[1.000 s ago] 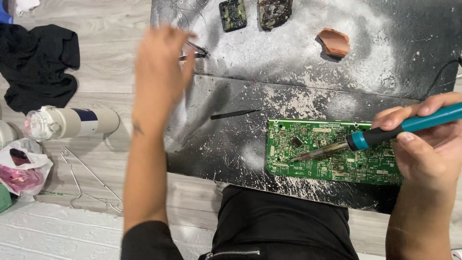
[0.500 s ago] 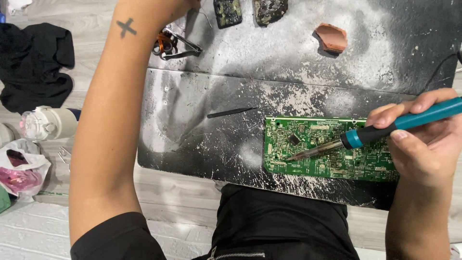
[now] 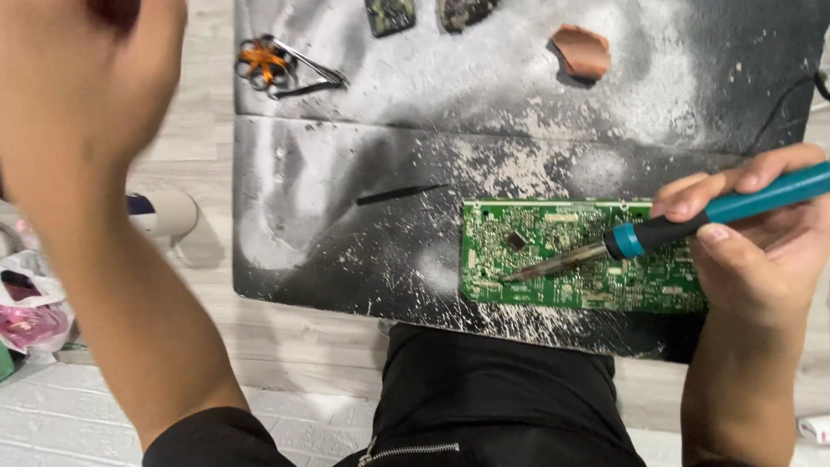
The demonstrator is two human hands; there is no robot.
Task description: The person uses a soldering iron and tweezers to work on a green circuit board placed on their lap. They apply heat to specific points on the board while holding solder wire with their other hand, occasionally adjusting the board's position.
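Note:
A green circuit board (image 3: 562, 259) lies near the front edge of a black mat (image 3: 346, 233) dusted with white powder. My right hand (image 3: 761, 268) grips a soldering iron (image 3: 735, 207) with a teal handle, and its metal tip rests on the left part of the board. My left hand (image 3: 78, 95) is raised close to the camera at the upper left. It is blurred, with its fingers curled, and whether it holds anything is unclear. It touches nothing on the mat.
Small orange-handled scissors (image 3: 264, 62) and tweezers (image 3: 316, 73) lie at the mat's far left. A brown shard (image 3: 581, 50) and two dark chips (image 3: 391, 13) sit at the far edge. A thin black stick (image 3: 402, 195) lies mid-mat. A white cylinder (image 3: 164, 212) and a plastic bag (image 3: 30, 303) are on the floor to the left.
My left hand has drawn back from the scissors and tweezers at the mat's far left and risen toward the camera. My right hand and the soldering iron stay on the board.

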